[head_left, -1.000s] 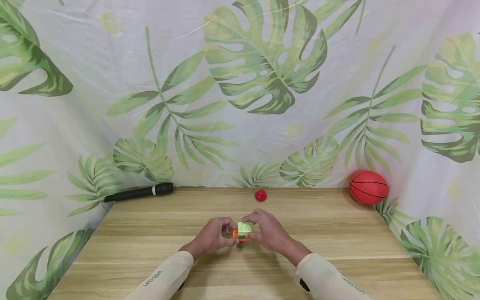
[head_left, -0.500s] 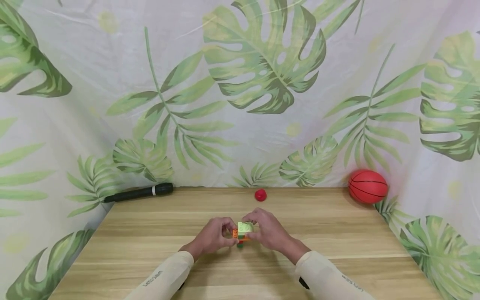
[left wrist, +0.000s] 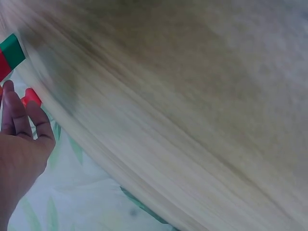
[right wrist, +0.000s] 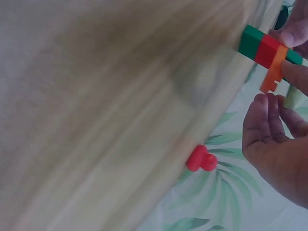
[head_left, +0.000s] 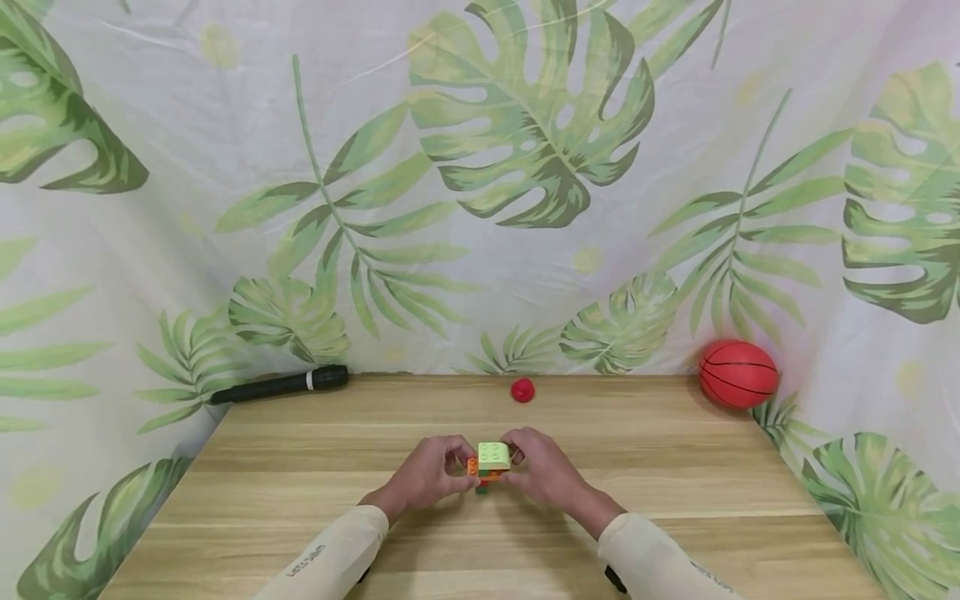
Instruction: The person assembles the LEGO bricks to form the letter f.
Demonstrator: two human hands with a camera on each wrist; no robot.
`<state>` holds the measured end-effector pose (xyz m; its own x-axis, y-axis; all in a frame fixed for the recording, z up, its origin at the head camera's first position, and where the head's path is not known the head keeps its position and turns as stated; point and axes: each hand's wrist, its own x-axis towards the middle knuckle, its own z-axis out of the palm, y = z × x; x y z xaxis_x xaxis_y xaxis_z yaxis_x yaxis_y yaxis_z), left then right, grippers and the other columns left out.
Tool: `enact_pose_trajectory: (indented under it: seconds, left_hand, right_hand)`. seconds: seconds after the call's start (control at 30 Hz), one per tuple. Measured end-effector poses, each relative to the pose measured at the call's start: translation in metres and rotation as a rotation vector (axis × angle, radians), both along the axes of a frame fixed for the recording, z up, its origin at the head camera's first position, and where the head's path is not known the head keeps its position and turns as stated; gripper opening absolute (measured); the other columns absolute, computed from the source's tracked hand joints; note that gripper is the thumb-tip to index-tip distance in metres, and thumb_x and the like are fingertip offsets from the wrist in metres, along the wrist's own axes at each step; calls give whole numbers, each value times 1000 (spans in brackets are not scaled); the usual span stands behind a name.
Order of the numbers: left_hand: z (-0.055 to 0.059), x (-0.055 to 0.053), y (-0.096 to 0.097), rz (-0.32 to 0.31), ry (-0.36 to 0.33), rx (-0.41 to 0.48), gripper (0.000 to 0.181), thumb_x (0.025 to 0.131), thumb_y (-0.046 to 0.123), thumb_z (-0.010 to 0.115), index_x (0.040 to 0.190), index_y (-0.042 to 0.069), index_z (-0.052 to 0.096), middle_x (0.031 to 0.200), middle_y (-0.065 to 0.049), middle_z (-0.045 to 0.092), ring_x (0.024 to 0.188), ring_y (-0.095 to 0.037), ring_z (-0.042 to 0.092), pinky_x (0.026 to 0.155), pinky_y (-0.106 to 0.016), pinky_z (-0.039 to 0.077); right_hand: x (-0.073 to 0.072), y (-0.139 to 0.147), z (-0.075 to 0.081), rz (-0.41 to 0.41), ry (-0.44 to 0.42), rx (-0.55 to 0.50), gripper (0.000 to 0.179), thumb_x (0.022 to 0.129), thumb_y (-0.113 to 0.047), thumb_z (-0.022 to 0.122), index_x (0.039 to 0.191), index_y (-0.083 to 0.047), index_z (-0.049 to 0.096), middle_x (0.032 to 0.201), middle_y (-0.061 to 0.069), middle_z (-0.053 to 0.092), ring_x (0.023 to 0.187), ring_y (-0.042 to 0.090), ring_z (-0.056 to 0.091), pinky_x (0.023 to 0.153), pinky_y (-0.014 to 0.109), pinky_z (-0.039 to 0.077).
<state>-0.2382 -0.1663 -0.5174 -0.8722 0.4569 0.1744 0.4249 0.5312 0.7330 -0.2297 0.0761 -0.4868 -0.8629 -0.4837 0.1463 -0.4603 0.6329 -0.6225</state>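
Several toy building bricks are joined in one small stack [head_left: 493, 454] above the middle of the table. A pale green studded brick with a curved side tops it; orange, red and green bricks show below. My left hand [head_left: 431, 472] pinches the stack's orange part from the left. At its right side, my right hand [head_left: 546, 471] holds the stack with thumb in front and fingers behind. In the right wrist view, green, red and orange bricks [right wrist: 267, 50] show in a row beside the right thumb. The left wrist view catches only a green and red end [left wrist: 12, 50].
A small red object with a rounded knob [head_left: 522, 390] lies near the table's back edge. A black microphone-shaped thing [head_left: 281, 384] is at back left, a red toy basketball [head_left: 738, 374] at back right. Behind the wooden table [head_left: 300, 450] hangs a leaf-print cloth [head_left: 525, 275].
My right fingers have shifted slightly right and lower, uncovering more of the pale green brick's top and curved side. My left hand and the stack stay nearly in place.
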Motion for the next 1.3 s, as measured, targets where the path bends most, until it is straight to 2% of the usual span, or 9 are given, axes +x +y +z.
enact_pose_trajectory:
  seconds: [0.17, 0.33, 0.57, 0.73, 0.87, 1.0, 1.1, 1.2, 1.3]
  left_hand:
    - [0, 0, 2, 23, 29, 10, 22, 89, 19, 89, 102, 8, 75, 97, -4, 72, 83, -19, 59, 72, -21, 47]
    - [0, 1, 5, 42, 24, 13, 25, 93, 18, 85, 111, 2, 77, 95, -3, 72, 84, -12, 61, 73, -21, 51]
    - [3, 1, 13, 20, 3, -17, 26, 102, 18, 75, 116, -4, 78, 93, -4, 77, 78, -4, 60, 70, -19, 52]
    - [2, 4, 17, -6, 2, -60, 25, 105, 20, 70, 114, 0, 80, 91, -3, 78, 72, -1, 53, 64, -19, 46]
    - [1, 6, 20, -8, 34, -95, 18, 106, 17, 69, 102, 5, 82, 78, 3, 70, 66, 0, 46, 59, -19, 38]
    - [0, 8, 22, -2, 10, -132, 20, 106, 15, 67, 94, 8, 82, 71, 8, 58, 62, -1, 42, 57, -19, 34]
    - [-1, 10, 22, -21, -13, -159, 22, 106, 13, 67, 89, 7, 80, 68, 9, 52, 61, -3, 39, 56, -20, 32]
    - [0, 12, 21, -37, -16, -181, 22, 106, 12, 67, 87, 7, 78, 68, 9, 50, 61, -3, 39, 56, -20, 32]
    - [2, 14, 21, -41, -18, -186, 21, 105, 11, 67, 88, 6, 78, 70, 9, 54, 62, -3, 41, 57, -20, 34]
  right_hand:
    - [-4, 4, -7, -47, -69, -72, 31, 91, -9, 86, 115, -1, 68, 109, 8, 69, 97, 20, 68, 83, 32, 60]
    - [-7, 8, -12, -82, -160, -139, 26, 94, -16, 83, 109, 2, 72, 100, 9, 75, 89, 14, 69, 77, 27, 60]
    - [-8, 11, -15, -107, -187, -117, 21, 102, -23, 75, 98, -3, 81, 84, 4, 76, 73, 8, 59, 62, 21, 48]
    - [-3, 12, -18, -127, -306, -174, 25, 105, -21, 70, 95, -1, 82, 79, 6, 76, 68, 9, 64, 60, 23, 53]
    - [0, 11, -21, -132, -375, -238, 25, 106, -17, 69, 93, 2, 80, 80, 9, 77, 65, 7, 66, 59, 26, 58]
    - [3, 10, -25, -143, -393, -253, 26, 105, -15, 69, 88, 3, 79, 77, 8, 76, 61, 5, 64, 58, 25, 58]
    - [4, 9, -25, -142, -373, -231, 26, 104, -14, 70, 86, 2, 78, 74, 6, 75, 60, 5, 63, 57, 24, 58]
    - [5, 8, -23, -133, -346, -211, 25, 103, -13, 71, 84, 1, 78, 73, 6, 74, 59, 6, 62, 57, 25, 58]
    - [5, 8, -22, -128, -337, -202, 25, 103, -12, 71, 83, 2, 78, 72, 6, 74, 59, 6, 63, 57, 27, 59]
